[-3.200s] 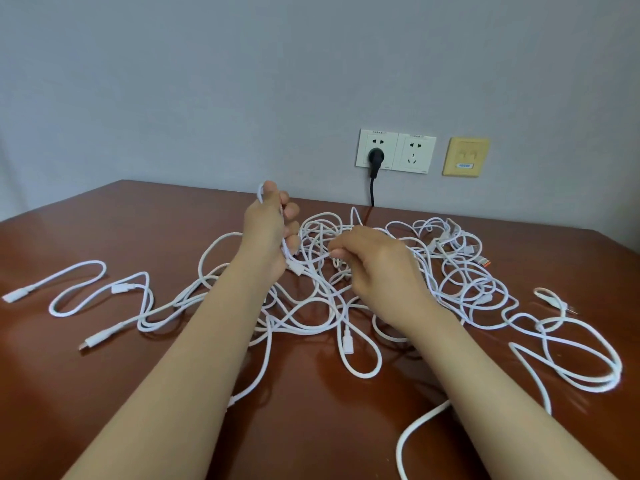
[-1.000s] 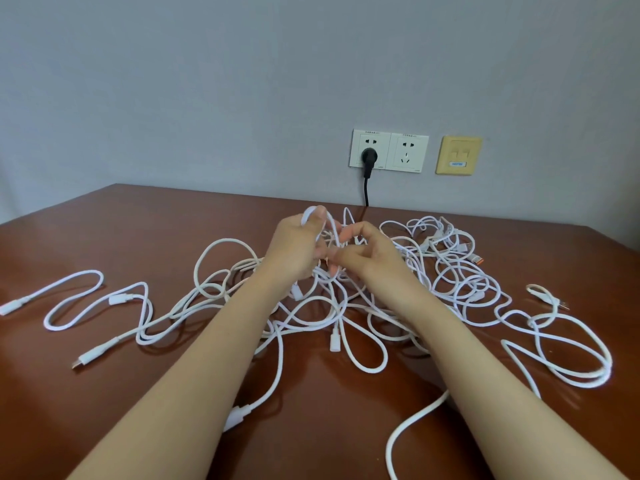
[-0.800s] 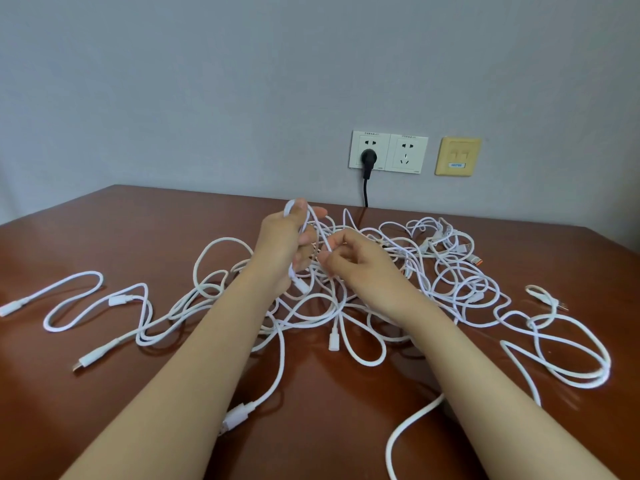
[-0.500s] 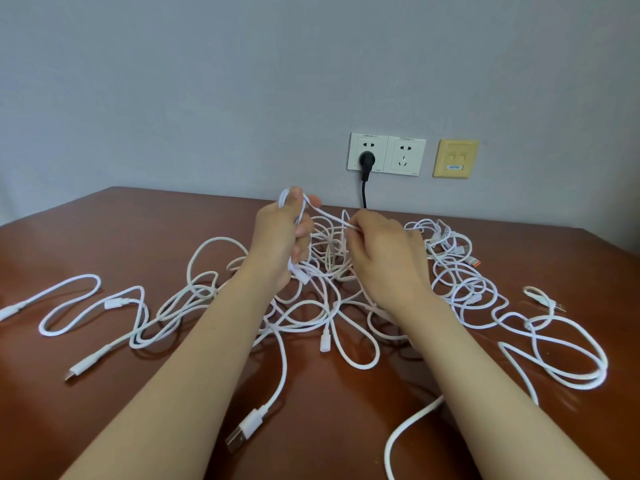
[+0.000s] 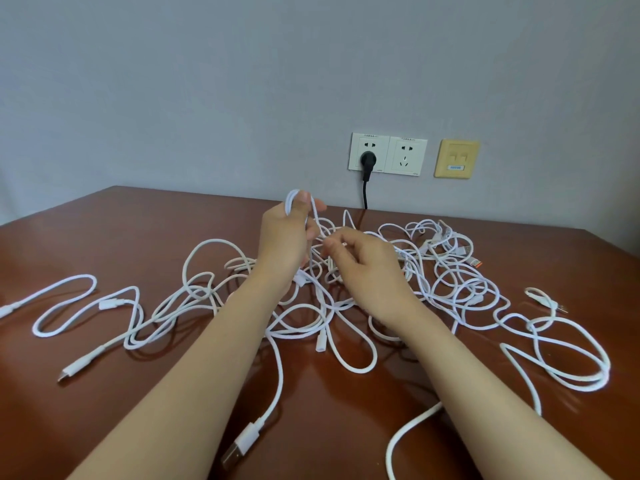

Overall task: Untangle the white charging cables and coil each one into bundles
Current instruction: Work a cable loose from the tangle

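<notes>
Cables: white cables [image 5: 450, 289] lie in one loose tangle across the middle of the table, knotted thickest right under and behind the two hands. None is coiled yet.
Left hand: the left hand [image 5: 282, 247] is raised off the table over the tangle. Its fingers are curled round a doubled bit of cable, and a small loop [image 5: 292, 199] pokes out above the fist.
Right hand: the right hand [image 5: 367, 268] hovers just beside the left, knuckles up. Its fingertips are drawn together and pinch a strand between the hands.
Left side: long wavy strands run out to the left edge, with a connector [image 5: 74, 370] lying at the end of one of them.
Right side: a flattened loop of several turns [image 5: 568, 375] lies flat, joined to the main heap. A thin cable end [image 5: 543, 301] sits just beyond it.
Near edge: one strand drops from the tangle toward me between the forearms and ends in a USB plug [image 5: 239, 445]. Another curves off the bottom edge on the right.
Far side: an orange-tipped connector [image 5: 477, 263] shows at the back of the heap.
Table: the table [image 5: 104, 237] is glossy reddish-brown wood, pushed up against the wall.
Wall: the wall [image 5: 207, 81] is pale grey, with a double white socket [image 5: 388, 155] above the table. A black plug [image 5: 367, 161] sits in its left half, cord hanging down behind the table. A yellow plate [image 5: 456, 158] is just to the right of it.
</notes>
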Demonstrator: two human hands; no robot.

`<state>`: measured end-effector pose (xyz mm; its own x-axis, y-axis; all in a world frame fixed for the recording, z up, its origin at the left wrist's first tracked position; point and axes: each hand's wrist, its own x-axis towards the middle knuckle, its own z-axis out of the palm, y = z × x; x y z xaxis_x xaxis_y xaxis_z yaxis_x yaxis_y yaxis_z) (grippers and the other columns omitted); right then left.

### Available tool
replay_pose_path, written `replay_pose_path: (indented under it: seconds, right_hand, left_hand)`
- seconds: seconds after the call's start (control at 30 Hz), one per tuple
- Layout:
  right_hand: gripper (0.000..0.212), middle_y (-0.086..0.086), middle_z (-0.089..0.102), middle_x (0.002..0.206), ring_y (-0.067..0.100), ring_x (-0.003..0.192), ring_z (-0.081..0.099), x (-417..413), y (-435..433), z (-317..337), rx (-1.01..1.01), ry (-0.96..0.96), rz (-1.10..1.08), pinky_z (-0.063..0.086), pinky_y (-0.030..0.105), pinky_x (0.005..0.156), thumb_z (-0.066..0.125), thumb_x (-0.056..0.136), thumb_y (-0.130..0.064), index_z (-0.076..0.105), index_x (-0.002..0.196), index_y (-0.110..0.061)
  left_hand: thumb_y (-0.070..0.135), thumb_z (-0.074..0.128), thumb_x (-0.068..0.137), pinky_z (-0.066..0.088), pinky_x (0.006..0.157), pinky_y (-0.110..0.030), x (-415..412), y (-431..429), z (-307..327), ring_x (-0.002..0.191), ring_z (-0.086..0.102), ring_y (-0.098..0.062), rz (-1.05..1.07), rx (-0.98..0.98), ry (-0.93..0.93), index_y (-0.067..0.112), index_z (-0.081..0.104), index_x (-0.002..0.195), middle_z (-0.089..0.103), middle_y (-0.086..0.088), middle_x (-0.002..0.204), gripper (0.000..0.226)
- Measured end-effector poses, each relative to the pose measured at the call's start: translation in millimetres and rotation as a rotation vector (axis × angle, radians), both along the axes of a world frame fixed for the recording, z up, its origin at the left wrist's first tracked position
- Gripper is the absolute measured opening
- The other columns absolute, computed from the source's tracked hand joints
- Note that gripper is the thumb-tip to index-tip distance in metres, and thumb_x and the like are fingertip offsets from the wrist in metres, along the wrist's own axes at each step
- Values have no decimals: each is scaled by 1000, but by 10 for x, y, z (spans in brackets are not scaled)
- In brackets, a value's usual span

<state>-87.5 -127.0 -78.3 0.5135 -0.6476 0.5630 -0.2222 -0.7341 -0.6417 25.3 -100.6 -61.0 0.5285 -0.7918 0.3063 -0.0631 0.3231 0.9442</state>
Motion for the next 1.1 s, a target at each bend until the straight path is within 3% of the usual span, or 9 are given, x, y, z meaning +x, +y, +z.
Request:
replay_pose_path:
  seconds: [0.1, 0.23, 0.37, 0.53, 0.67, 0.77, 0.9, 1.1]
  right_hand:
    - [35, -21, 47, 45, 3, 49, 45, 0, 1, -9, -39, 24, -6, 33, 14, 53, 47, 97, -19, 43, 63, -28]
    - [31, -22, 47, 45, 2, 49, 45, 8, 8, -7, -38, 34, -7, 33, 15, 53, 47, 97, -20, 48, 66, -25]
    - [19, -19, 44, 38, 6, 36, 38, -10, -8, -11, 130, -73, 38, 26, 14, 44, 49, 96, -20, 56, 80, -14]
    - [18, -7, 46, 39, 12, 34, 41, -38, -51, -45, 330, -98, 135, 41, 38, 52, 53, 94, -21, 56, 82, -9]
    - [21, -3, 50, 42, 15, 47, 53, -37, -37, -80, 208, 115, 131, 47, 40, 69, 52, 95, -28, 53, 76, -19]
    - [33, -4, 47, 52, 21, 59, 51, -1, 9, -81, 28, 261, 84, 44, 40, 67, 47, 96, -34, 44, 66, -21]
    - [37, -5, 44, 55, 10, 57, 43, -58, -10, -19, -38, 332, -2, 32, 33, 60, 44, 96, -38, 41, 63, -22]
    - [38, -9, 45, 59, 7, 61, 43, -118, -56, 27, -217, 349, -155, 26, 22, 54, 45, 94, -42, 39, 59, -29]
  left_hand:
    - [26, 35, 102, 28, 38, -17, 41, -9, -15, 28, 31, -3, 110, 21, -123, 17, 53, 67, 37, 10, 31, 41]
    - [29, 35, 101, 35, 48, -25, 71, -6, -59, 33, 41, -8, 211, 47, -251, 18, 50, 66, 51, 2, 47, 40]
    - [31, 35, 102, 47, 42, -21, 65, -16, -34, 34, 54, -10, 83, 35, -13, 14, 48, 73, 64, 3, 50, 36]
    - [32, 32, 102, 55, 51, -21, 36, 7, -25, 50, 66, -13, -132, -18, 319, 10, 46, 79, 59, 0, 44, 35]
    - [36, 26, 102, 51, 43, -18, 97, 1, 57, 34, 52, -7, -184, -83, 585, 13, 42, 72, 41, 6, 34, 42]
    - [40, 23, 102, 35, 33, -12, 176, 36, 87, 26, 30, -3, -271, -143, 734, 16, 39, 69, 28, 8, 33, 44]
    - [42, 23, 101, 24, 30, -12, 277, 68, 113, 24, 24, -5, -307, -185, 778, 19, 37, 67, 26, 7, 33, 44]
    - [43, 22, 101, 21, 29, -14, 304, 72, 111, 26, 22, -5, -280, -170, 721, 19, 38, 68, 27, 8, 35, 44]
